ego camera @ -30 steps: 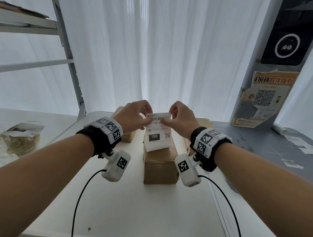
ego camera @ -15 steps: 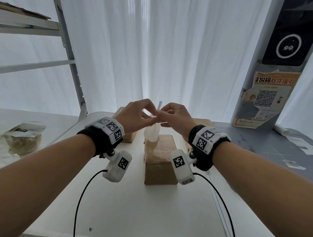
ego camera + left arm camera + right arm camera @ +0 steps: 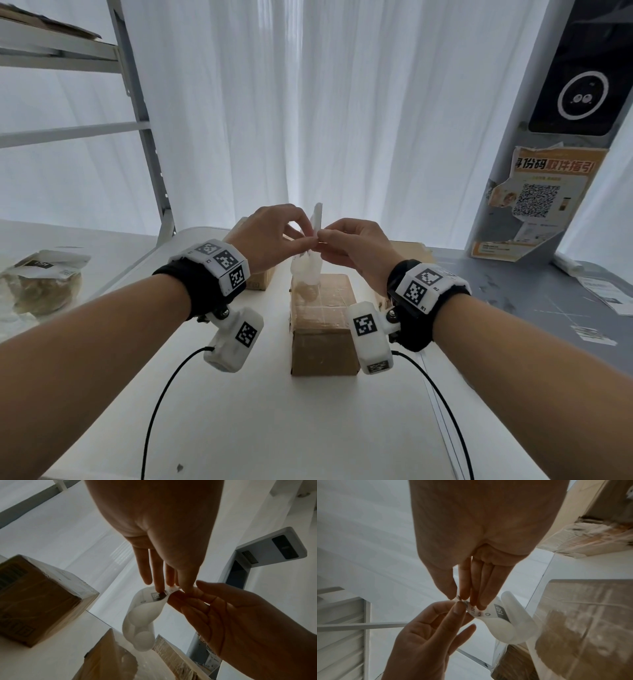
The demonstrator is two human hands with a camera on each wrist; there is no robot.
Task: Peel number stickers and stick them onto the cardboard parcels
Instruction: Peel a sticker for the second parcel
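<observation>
A white number sticker (image 3: 317, 222) printed "150" hangs edge-on between both hands, its lower part curling toward the parcel. My left hand (image 3: 304, 237) pinches its top edge from the left and my right hand (image 3: 324, 236) pinches it from the right, fingertips almost touching. Below them a taped brown cardboard parcel (image 3: 322, 318) stands on the white table (image 3: 274, 428). The left wrist view shows the sticker (image 3: 145, 609) curled, my left hand (image 3: 169, 587) on it, and the right hand (image 3: 180, 595) meeting it. In the right wrist view the "150" sticker (image 3: 501, 615) is pinched by the right hand (image 3: 462, 599).
Two more cardboard parcels stand behind, one at the left (image 3: 260, 281) and one at the right (image 3: 414, 250). A metal rack (image 3: 144, 137) rises at the left beside a plastic-wrapped package (image 3: 41, 284). A grey pillar carries a QR poster (image 3: 541, 198). White curtains hang behind.
One second ago the sticker was held flat, facing me, a hand at each top corner. It has since turned edge-on and the fingertips have come together at its top edge.
</observation>
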